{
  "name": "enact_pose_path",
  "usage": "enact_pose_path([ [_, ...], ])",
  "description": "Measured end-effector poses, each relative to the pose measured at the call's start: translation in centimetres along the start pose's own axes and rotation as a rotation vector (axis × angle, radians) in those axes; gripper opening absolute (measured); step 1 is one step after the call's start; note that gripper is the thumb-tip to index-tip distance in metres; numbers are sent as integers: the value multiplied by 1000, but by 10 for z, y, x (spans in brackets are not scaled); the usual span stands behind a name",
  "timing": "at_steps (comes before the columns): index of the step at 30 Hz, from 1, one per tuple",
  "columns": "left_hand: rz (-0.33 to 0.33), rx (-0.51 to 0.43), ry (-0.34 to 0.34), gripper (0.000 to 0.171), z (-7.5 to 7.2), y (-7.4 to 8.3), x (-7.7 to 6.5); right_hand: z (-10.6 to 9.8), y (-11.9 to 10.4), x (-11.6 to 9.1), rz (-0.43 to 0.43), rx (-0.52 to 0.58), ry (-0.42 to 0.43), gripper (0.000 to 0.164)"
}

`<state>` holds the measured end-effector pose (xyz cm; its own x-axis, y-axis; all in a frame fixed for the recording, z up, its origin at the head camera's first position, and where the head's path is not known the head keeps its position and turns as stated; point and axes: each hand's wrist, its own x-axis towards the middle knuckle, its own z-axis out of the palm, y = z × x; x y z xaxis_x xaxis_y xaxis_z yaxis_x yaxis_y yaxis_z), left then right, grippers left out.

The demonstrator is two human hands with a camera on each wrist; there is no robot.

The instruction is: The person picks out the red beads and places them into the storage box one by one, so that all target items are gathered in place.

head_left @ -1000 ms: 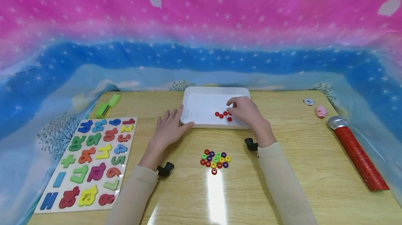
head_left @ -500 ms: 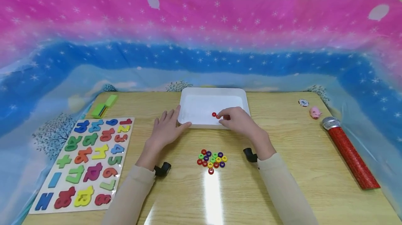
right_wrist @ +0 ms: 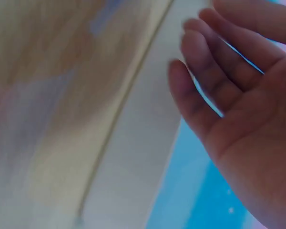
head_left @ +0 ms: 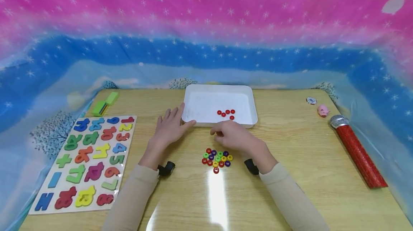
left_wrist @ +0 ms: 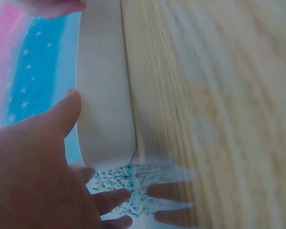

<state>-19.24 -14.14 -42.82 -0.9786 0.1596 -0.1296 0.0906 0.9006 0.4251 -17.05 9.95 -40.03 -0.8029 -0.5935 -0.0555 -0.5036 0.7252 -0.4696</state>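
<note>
Fingers of your left hand [head_left: 169, 127] were spread and released, framing the near left corner of a shallow, white, rectangular tray [head_left: 200, 104], with the thumb tip at its near rim. Your right hand [head_left: 233, 136] was just in front of the tray's near wall, its fingers loosely bent and released. Five small, red, ring-shaped beads [head_left: 223, 114] lay inside the tray, toward its right half. Nearer you, on the light, wood-grained table [head_left: 280, 134], a cluster of red, green, yellow and purple ring-shaped beads [head_left: 218, 160] lay between your wrists. To your left was a white board with colourful raised numbers [head_left: 98, 187]; to your right were a red, glittery microphone with a silver head [head_left: 359, 155] and a small pink pig figure [head_left: 322, 111].
</note>
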Motion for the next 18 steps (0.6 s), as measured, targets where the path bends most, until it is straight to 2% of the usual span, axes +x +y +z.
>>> enact_pose_path([
  [4, 2, 1, 1, 86, -1, 1, -1, 13, -3, 2, -49, 14, -93, 16],
  [8, -2, -5, -9, 85, -1, 1, -1, 22, -7, 5, -83, 7, -145, 13],
  [18, -5, -17, -15, 86, -3, 2, -1, 26, -11, 6, -70, -66, -126, 12],
])
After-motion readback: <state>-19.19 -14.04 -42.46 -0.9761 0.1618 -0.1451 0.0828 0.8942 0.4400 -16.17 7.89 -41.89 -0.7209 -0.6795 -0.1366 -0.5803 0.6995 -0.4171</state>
